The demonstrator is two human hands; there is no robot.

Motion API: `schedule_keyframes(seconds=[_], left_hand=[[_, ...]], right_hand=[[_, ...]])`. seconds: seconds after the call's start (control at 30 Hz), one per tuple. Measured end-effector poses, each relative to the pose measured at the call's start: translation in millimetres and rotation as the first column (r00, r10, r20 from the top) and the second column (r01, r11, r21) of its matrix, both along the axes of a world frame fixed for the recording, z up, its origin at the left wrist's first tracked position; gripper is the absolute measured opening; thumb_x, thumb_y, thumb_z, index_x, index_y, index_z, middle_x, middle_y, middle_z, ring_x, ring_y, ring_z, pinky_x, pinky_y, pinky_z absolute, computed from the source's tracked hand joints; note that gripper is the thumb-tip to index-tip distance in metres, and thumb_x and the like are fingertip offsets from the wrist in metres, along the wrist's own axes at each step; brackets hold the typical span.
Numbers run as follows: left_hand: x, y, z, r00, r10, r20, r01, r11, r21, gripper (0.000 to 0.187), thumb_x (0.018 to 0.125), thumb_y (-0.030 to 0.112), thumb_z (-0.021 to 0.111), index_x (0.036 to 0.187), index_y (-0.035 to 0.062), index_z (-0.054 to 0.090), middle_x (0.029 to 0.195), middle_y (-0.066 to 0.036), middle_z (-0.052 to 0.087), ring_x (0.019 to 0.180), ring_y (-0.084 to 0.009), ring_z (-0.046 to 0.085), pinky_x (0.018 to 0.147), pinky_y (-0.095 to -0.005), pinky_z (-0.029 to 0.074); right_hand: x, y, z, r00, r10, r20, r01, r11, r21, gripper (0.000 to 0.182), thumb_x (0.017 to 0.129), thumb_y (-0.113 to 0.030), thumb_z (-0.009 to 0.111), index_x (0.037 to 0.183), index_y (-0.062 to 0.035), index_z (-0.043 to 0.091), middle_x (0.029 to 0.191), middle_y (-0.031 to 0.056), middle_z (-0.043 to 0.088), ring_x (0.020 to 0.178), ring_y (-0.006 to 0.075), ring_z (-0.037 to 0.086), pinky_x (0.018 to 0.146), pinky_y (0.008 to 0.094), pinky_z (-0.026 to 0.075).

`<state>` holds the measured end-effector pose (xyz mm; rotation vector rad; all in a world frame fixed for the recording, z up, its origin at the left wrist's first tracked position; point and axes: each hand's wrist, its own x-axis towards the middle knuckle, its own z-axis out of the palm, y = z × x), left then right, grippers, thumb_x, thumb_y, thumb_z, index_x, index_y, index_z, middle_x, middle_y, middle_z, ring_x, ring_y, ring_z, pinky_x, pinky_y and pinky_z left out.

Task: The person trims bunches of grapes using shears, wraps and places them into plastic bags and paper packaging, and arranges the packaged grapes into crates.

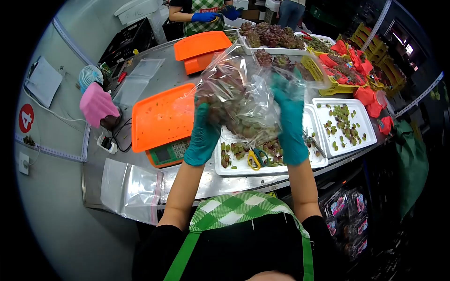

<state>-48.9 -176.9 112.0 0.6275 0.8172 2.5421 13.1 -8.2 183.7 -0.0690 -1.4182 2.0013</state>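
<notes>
A clear plastic bag (239, 93) filled with reddish-green succulents hangs between my two teal-gloved hands, above a white tray (248, 171). My left hand (205, 133) is wrapped round the bag's left side. My right hand (289, 117) holds the bag's right side near its upper edge; its fingertips are blurred. Below the bag, the white tray holds loose succulent leaves, yellow-handled scissors (254, 159) and a metal tool (316, 145). Left of the bag is an orange scale (161, 117) with small crumbs on its pan.
A second orange scale (201, 46) stands behind. Empty clear bags (131, 187) lie at the front left. A leaf tray (347, 124) and yellow crates (340, 86) are on the right. Across the table stands a co-worker (199, 14) wearing blue gloves.
</notes>
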Motion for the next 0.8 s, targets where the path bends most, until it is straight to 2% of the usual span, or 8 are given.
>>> schedule_keyframes(seconds=[0.03,0.13,0.37,0.4,0.5,0.57,0.6,0.8], left_hand=[[-13,-2,-8,0.996,-0.046,-0.081,0.043,0.999,-0.032,0.055,0.078,0.036,0.057,0.122,0.0116,0.036,0.112,-0.006,0.047,0.099,-0.0180,0.048,0.084,-0.0308,0.041],[18,19,69,0.945,0.248,-0.214,-0.307,0.900,-0.310,0.066,0.075,0.019,0.064,0.129,0.0126,0.026,0.109,-0.006,0.047,0.097,-0.0157,0.048,0.084,-0.0284,0.039],[9,-37,93,0.890,-0.081,-0.448,-0.349,0.511,-0.785,0.080,0.071,0.023,0.068,0.134,0.0151,0.018,0.106,-0.012,0.046,0.094,-0.0162,0.047,0.081,-0.0296,0.041],[13,-48,83,0.921,0.061,-0.385,-0.365,0.479,-0.798,0.086,0.068,0.026,0.070,0.135,0.0141,0.016,0.110,-0.013,0.044,0.097,-0.0171,0.045,0.084,-0.0308,0.040],[25,-73,15,0.636,0.457,-0.622,-0.752,0.186,-0.632,0.079,0.073,0.028,0.065,0.134,0.0115,0.017,0.118,-0.013,0.040,0.102,-0.0198,0.044,0.087,-0.0336,0.038],[46,-78,-21,0.879,0.477,-0.029,-0.423,0.750,-0.508,0.063,0.081,0.035,0.051,0.132,0.0114,0.023,0.121,-0.009,0.039,0.105,-0.0216,0.042,0.090,-0.0364,0.037],[57,-79,-38,0.892,0.375,0.253,-0.294,0.905,-0.306,0.057,0.084,0.036,0.046,0.131,0.0109,0.025,0.123,-0.008,0.038,0.108,-0.0221,0.041,0.091,-0.0365,0.036],[94,-108,-136,0.799,0.298,0.522,-0.282,0.953,-0.113,0.050,0.087,0.034,0.040,0.129,0.0096,0.027,0.127,-0.008,0.035,0.112,-0.0216,0.040,0.094,-0.0346,0.035]], right_hand=[[-19,7,-12,1.000,0.010,0.015,-0.010,1.000,0.017,0.060,0.075,0.003,0.053,0.129,-0.0103,0.029,0.108,0.0064,0.050,0.095,0.0137,0.050,0.079,0.0249,0.044],[-44,1,-39,0.984,0.177,0.011,-0.173,0.969,-0.178,0.056,0.078,-0.004,0.052,0.128,-0.0090,0.029,0.113,0.0073,0.047,0.097,0.0153,0.049,0.078,0.0269,0.044],[-57,-36,-84,0.837,0.534,0.120,-0.468,0.812,-0.348,0.049,0.077,-0.009,0.053,0.122,-0.0081,0.036,0.114,0.0101,0.046,0.095,0.0185,0.050,0.076,0.0284,0.044],[-55,-44,-83,0.801,0.584,0.136,-0.518,0.788,-0.334,0.048,0.077,-0.010,0.053,0.121,-0.0079,0.037,0.114,0.0105,0.046,0.095,0.0189,0.050,0.076,0.0286,0.044],[-33,-78,-85,0.672,0.709,0.213,-0.670,0.705,-0.233,0.045,0.076,-0.013,0.054,0.119,-0.0075,0.040,0.115,0.0116,0.046,0.094,0.0203,0.050,0.075,0.0292,0.044],[-14,-97,-89,0.591,0.744,0.310,-0.751,0.648,-0.124,0.043,0.076,-0.014,0.054,0.117,-0.0073,0.042,0.115,0.0124,0.046,0.093,0.0212,0.051,0.074,0.0296,0.045],[-4,-106,-90,0.556,0.747,0.364,-0.788,0.613,-0.056,0.043,0.075,-0.015,0.055,0.116,-0.0071,0.043,0.115,0.0128,0.046,0.093,0.0217,0.051,0.074,0.0298,0.045],[-20,-118,-89,0.550,0.464,0.695,-0.834,0.349,0.427,0.039,0.074,-0.020,0.056,0.110,-0.0063,0.049,0.116,0.0152,0.045,0.091,0.0244,0.052,0.072,0.0310,0.045]])
